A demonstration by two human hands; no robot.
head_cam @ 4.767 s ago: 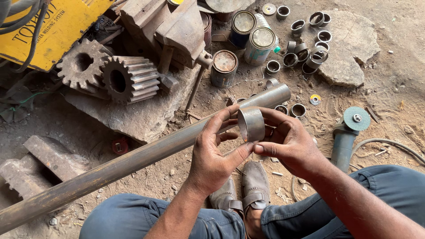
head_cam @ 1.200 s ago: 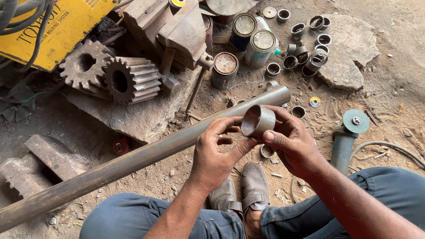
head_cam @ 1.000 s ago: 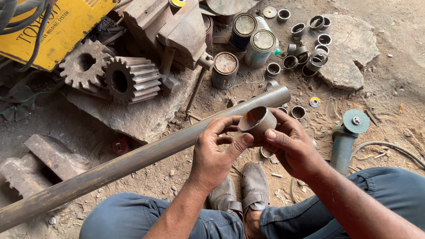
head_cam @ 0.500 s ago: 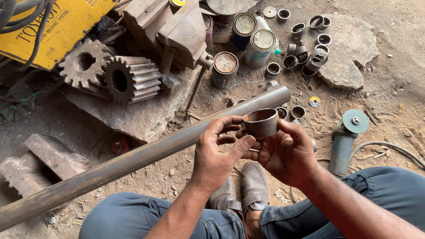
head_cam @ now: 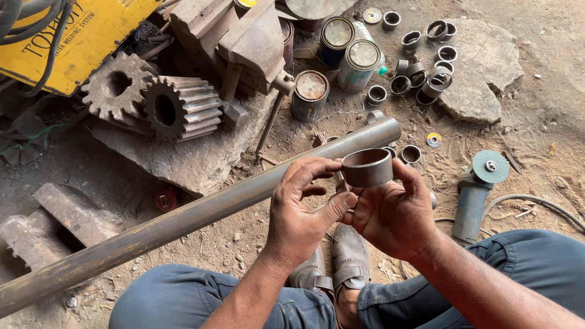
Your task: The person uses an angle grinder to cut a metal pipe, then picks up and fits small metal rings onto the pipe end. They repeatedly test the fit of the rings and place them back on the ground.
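A person sits low over a dirt floor, both hands raised at the centre of the frame. The left hand (head_cam: 304,210) and the right hand (head_cam: 393,213) share a short metal ring (head_cam: 367,167), a cut section of tube with its open end facing up. The left fingers curl onto its left side, with the thumb stretched underneath; the right fingers wrap its right side and back. Both hands are grasping the ring, which is held in the air just above a long steel pipe (head_cam: 201,210).

The pipe runs diagonally from the lower left edge up to right of centre, passing behind the hands. Below the hands, at the bottom centre, are two grey shoes (head_cam: 341,265) and knees in blue trousers.

In the upper left lies a yellow machine case (head_cam: 85,36), with two toothed gears (head_cam: 158,103) beside it on a flat stone. Upper centre holds a heavy vise (head_cam: 244,36) and three tins (head_cam: 341,58). More rings (head_cam: 426,61) lie scattered in the upper right, some on a stone slab. An angle grinder (head_cam: 478,189) lies at the right, its disc facing up, just beside the right hand.
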